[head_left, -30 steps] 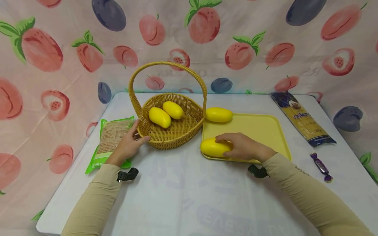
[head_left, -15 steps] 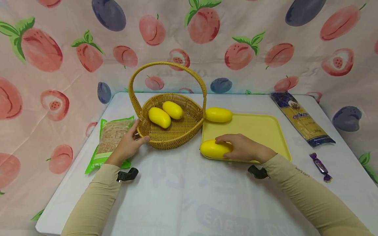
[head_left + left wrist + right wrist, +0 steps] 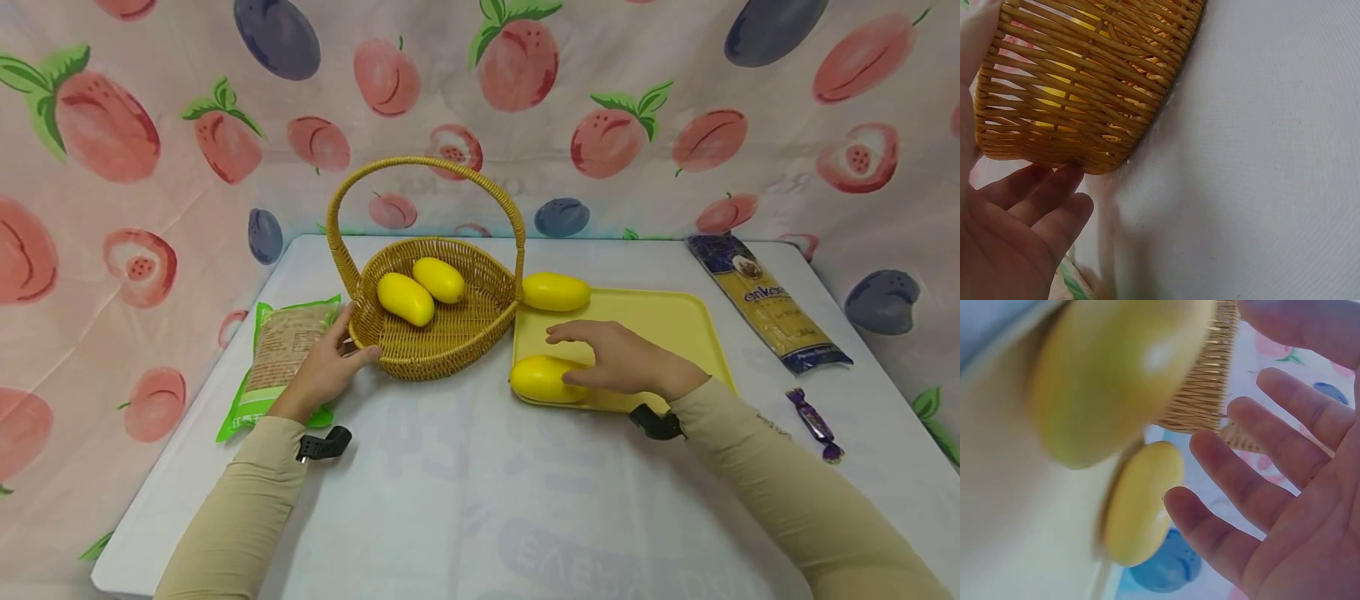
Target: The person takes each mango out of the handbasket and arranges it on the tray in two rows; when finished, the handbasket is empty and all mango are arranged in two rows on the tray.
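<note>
A tan wicker basket [image 3: 442, 358] with a tall hoop handle stands left of centre, two smooth yellow oblong, mango-like fruits [image 3: 405, 298] inside. My left hand [image 3: 326, 371] holds its near left side between thumb and fingers; in the left wrist view the fingertips [image 3: 1072, 172] meet the weave. On the near left corner of a pale yellow tray [image 3: 660, 325] lies another such fruit [image 3: 542, 379]. My right hand [image 3: 622, 358] hovers just right of it, fingers spread. In the right wrist view a gap shows between the fingers [image 3: 1207, 447] and this fruit [image 3: 1110, 381].
One more yellow fruit [image 3: 557, 292] rests at the tray's far left corner, beside the basket. A green-edged bag [image 3: 288, 346] of brown contents lies under the left forearm's side. To the right are a pasta packet [image 3: 772, 300] and a purple-wrapped candy [image 3: 816, 423].
My right hand has let go of the fruit on the tray's near left corner, its fingers opening and lifting off. The fruit stays put. The left hand and basket have not moved.
</note>
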`<state>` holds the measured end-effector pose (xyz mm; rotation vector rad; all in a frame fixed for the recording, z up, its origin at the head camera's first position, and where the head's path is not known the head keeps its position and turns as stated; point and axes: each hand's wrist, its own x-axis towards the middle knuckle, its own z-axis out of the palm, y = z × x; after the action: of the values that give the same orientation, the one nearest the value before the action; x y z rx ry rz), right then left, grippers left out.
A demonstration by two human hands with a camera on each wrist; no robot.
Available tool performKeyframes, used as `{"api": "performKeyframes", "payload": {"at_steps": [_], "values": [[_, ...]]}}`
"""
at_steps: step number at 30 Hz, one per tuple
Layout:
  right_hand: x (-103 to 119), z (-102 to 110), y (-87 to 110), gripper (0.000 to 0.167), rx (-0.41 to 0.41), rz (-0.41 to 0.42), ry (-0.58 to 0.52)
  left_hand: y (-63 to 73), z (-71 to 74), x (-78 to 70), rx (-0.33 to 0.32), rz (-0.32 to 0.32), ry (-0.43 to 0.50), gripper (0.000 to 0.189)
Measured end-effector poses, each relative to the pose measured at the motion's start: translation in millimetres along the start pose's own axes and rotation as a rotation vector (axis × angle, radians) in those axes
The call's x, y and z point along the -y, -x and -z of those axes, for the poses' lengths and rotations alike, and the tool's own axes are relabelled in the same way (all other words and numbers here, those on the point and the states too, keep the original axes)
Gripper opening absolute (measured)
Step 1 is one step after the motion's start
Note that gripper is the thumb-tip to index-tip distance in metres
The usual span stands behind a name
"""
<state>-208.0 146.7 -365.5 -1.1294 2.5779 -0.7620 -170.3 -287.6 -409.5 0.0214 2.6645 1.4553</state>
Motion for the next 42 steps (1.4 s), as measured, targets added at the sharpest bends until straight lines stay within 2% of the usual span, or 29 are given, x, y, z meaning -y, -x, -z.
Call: {"api": "performKeyframes", "payload": {"at_steps": [6, 16, 22, 29, 34, 42], "values": [[14.9, 13.2, -19.5, 0.054, -0.028, 0.031, 0.017, 0.4, 1.0, -0.9, 0.004, 0.010, -0.003, 0.093], [47.3, 27.9, -67.6, 0.059, -0.012, 0.121, 0.057, 0.6, 0.9, -1.5, 0.010, 0.016, 0.009, 0.092], [57.1, 29.9, -94.5, 0.061, 0.037, 0.079, 0.081, -0.7, 1.1, 0.2, 0.009, 0.014, 0.005, 0.091], [57.2, 19.3, -123.0, 0.066, 0.064, 0.039, 0.050, -0.4, 1.7, 0.6, 0.009, 0.015, 0.003, 0.091], [56.2, 10.4, -139.6, 0.068, 0.076, 0.015, 0.036, 0.3, 1.6, -0.3, 0.002, 0.016, 0.002, 0.091], [55.4, 3.0, -161.9, 0.067, 0.095, -0.059, 0.071, -0.5, 0.9, -0.2, 0.002, 0.015, 0.000, 0.091]]}}
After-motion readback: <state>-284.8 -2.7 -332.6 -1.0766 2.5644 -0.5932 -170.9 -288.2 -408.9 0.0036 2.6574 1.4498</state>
